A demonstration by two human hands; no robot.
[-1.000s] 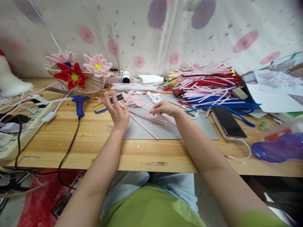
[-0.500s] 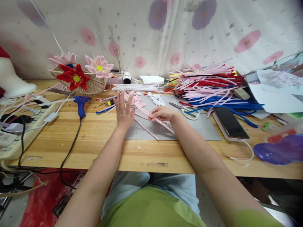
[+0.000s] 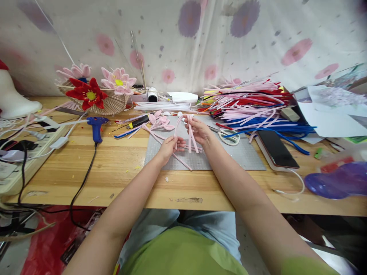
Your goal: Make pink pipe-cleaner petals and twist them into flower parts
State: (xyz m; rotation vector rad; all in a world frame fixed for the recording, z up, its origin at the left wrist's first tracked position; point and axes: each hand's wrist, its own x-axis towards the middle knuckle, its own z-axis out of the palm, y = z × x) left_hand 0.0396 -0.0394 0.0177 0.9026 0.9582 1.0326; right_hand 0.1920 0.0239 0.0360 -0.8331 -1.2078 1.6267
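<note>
Over the grey cutting mat (image 3: 243, 158), my two hands hold fuzzy pink pipe cleaners (image 3: 193, 139). The fingers of my right hand (image 3: 200, 131) pinch them near the top, where they bend over, and the ends hang down. My left hand (image 3: 169, 149) is closed on the strand that slopes down to the left. Loose pink pipe cleaners (image 3: 183, 162) lie on the mat under my hands. Just beyond my left hand are pink looped petals (image 3: 160, 121). Scissors (image 3: 229, 137) with white handles rest to the right of my right hand.
A blue glue gun (image 3: 97, 128) and a power strip (image 3: 31, 164) with cords are at left. Behind stand finished red (image 3: 91, 94) and pink flowers (image 3: 118, 81). Piled pipe cleaners (image 3: 246, 99), a phone (image 3: 278, 149) and a purple item (image 3: 335, 181) are at right.
My left hand, open and raised before, has come down and right and closed on a pink strand. My right hand has lifted the pipe cleaners, which now bend over at its fingertips.
</note>
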